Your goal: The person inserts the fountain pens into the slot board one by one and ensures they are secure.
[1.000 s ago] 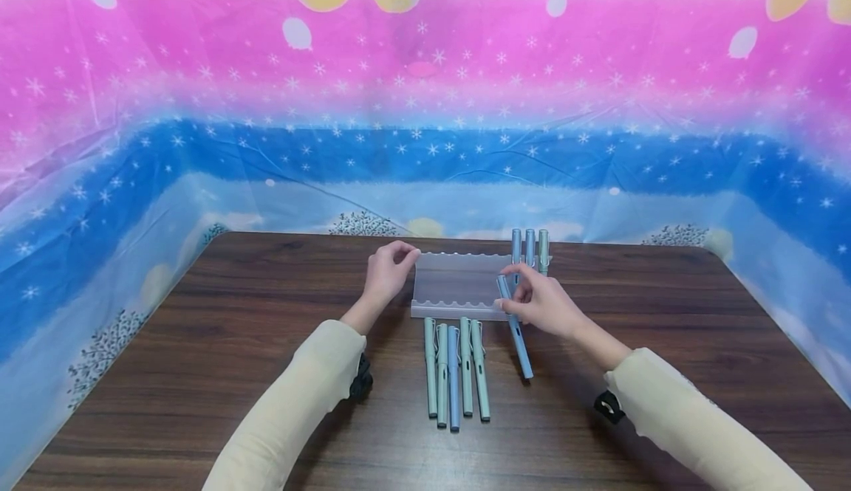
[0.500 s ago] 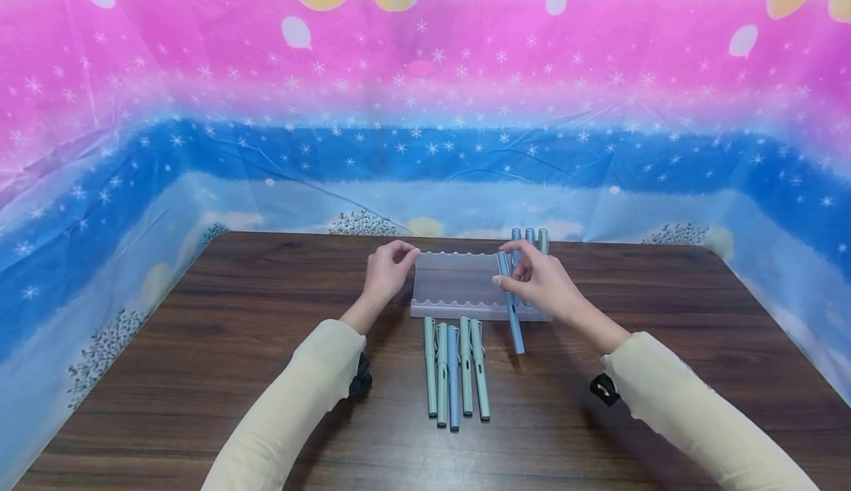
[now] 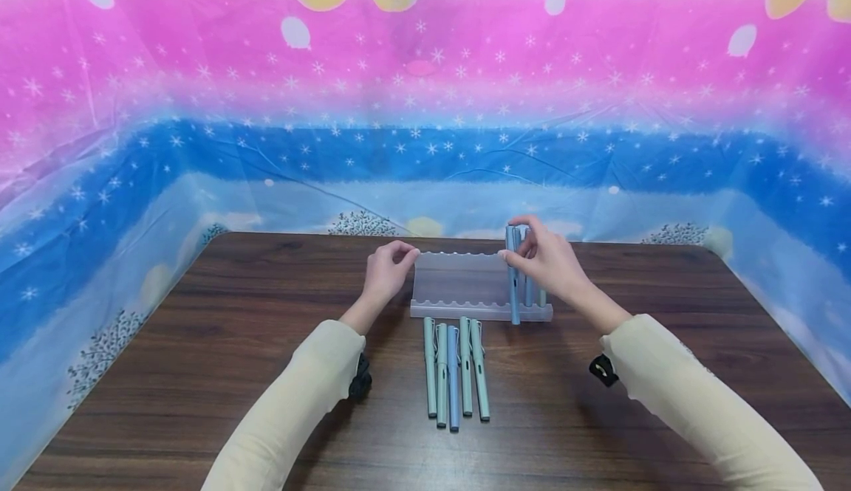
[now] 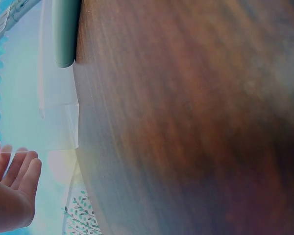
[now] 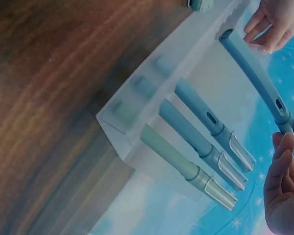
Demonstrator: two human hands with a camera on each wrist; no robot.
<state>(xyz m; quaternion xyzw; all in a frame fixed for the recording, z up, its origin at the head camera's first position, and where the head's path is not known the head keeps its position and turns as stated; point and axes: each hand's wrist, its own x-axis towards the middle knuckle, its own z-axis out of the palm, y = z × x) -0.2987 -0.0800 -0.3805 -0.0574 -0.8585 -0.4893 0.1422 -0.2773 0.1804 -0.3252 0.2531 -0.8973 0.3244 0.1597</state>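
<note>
My right hand point(image 3: 548, 258) pinches a blue fountain pen point(image 5: 255, 73) by its capped end with thumb and fingers. That pen stands nearly upright in front of the clear plastic pen rack point(image 3: 459, 277), and in the right wrist view its lower end is apart from the rack. Three capped pens lean in the rack's right-end slots: a green pen point(image 5: 171, 159) outermost, then two blue ones, partly behind my right hand in the head view. My left hand point(image 3: 388, 269) pinches the rack's upper left corner between thumb and fingers.
In front of the rack, several green pens point(image 3: 466, 373) and one blue pen point(image 3: 453, 384) lie side by side on the dark wooden table point(image 3: 233, 343). A patterned cloth point(image 3: 425, 151) hangs behind and around the table.
My right hand has raised the blue pen, moved it towards the rack's right side and turned it more upright. The left hand has stayed at the rack's corner.
</note>
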